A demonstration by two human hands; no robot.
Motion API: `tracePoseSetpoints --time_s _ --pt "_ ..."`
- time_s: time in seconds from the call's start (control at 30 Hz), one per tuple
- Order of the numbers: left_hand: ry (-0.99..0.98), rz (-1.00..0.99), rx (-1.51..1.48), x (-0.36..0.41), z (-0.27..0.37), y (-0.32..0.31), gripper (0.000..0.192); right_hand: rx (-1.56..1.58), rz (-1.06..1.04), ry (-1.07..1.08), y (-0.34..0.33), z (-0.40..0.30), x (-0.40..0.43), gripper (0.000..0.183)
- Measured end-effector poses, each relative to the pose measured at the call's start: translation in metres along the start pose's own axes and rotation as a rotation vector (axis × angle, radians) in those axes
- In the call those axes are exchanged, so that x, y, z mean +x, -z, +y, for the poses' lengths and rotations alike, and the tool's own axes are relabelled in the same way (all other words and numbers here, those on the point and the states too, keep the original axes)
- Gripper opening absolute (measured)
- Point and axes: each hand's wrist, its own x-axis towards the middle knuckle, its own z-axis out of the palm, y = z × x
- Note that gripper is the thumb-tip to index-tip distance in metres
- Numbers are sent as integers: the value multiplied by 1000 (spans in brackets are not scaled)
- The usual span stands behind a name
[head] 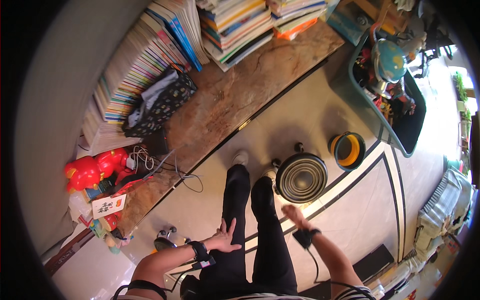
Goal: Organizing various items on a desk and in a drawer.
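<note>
My left hand (227, 240) is over my left thigh in black trousers (237, 198), its fingers spread and nothing in it. Whether it rests on the cloth or hovers, I cannot tell. To the right of my legs, my right hand (297, 217) hangs over the tiled floor, slightly blurred, with fingers extended and no object visible in it. Just beyond it stands a low round stool (302, 177) with a ringed dark seat and casters. A black strap with a small cabled device is on each wrist.
A brown marble ledge (228, 101) carries stacked books (240, 26), a patterned fabric bag (165, 103), a red bear figurine (84, 172) and loose cables (144, 157). Past the stool are a yellow-lined bucket (348, 152) and a large bin (362, 92) holding toys and a globe (390, 60).
</note>
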Motion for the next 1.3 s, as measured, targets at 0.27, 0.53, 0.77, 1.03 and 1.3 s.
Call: tracePoseSetpoints --time_s 0.27,0.53,0.77,1.03,1.3 --pt "-127 -274 -79 -61 -8 -63 93 -408 -117 -179 1 7 -209 54" --pt "-366 225 -51 -105 -2 -136 61 -527 -323 493 22 55 -278 52" --pt "-341 238 -119 -127 -19 -162 60 -561 -488 330 25 46 -266 49" --pt "-262 413 -304 -81 -51 -81 51 -861 -165 -234 -81 -49 -305 68" --pt "-35 640 -86 -23 -15 115 50 -976 -231 -238 -55 -20 -180 115"
